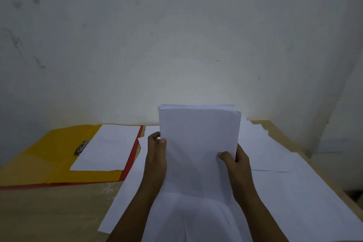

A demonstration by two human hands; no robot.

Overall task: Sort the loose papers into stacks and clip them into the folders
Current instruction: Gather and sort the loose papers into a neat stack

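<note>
Hands: 2, left hand [157, 151] and right hand [234, 165]
Held paper stack [198, 143]: 1
Folders: 2, yellow folder [57, 155] lying on red folder [130, 160], far left
Metal clip [81, 147]: 1
Clipped sheet [108, 147]: 1
Loose papers [284, 173]: overlapping, uncountable

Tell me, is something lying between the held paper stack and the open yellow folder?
Nothing visible blocks the way. The paper stack, held upright by both hands, stands right of the yellow folder. One white sheet already lies in the folder beside its metal clip.

Matt white paper stack [198, 139], matt yellow card folder [59, 155] with shiny metal clip [81, 147], pale smooth wood table [49, 212]
</note>
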